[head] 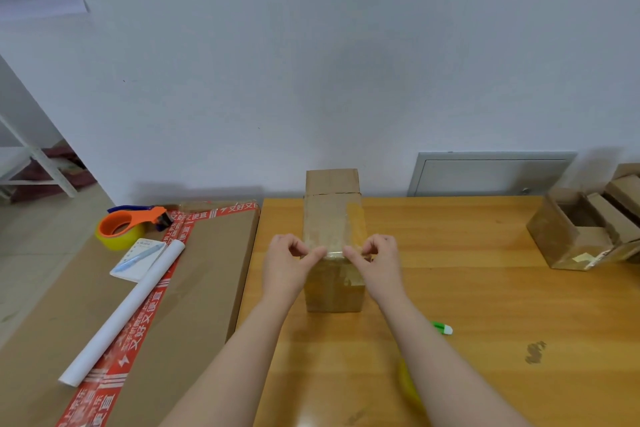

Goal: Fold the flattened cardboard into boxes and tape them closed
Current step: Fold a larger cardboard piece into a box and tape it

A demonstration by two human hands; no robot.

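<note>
A small brown cardboard box (333,218) stands on the wooden table (450,288), its top covered with clear tape. Its far flap stands up against the wall. My left hand (289,258) and my right hand (375,258) meet at the box's near top edge. Each hand has its thumb and forefinger tips pressed on the tape at that edge, with the other fingers curled. An orange tape dispenser with a yellow roll (126,227) lies far left on a big carton. A second yellow tape roll (408,383) shows blurred under my right forearm.
A big flat carton with red printed tape (194,288) lies left of the table, carrying a white paper roll (128,312) and a notepad with a pen (138,260). Open small boxes (585,229) sit at the right. A green and white cutter (443,328) lies near my right forearm.
</note>
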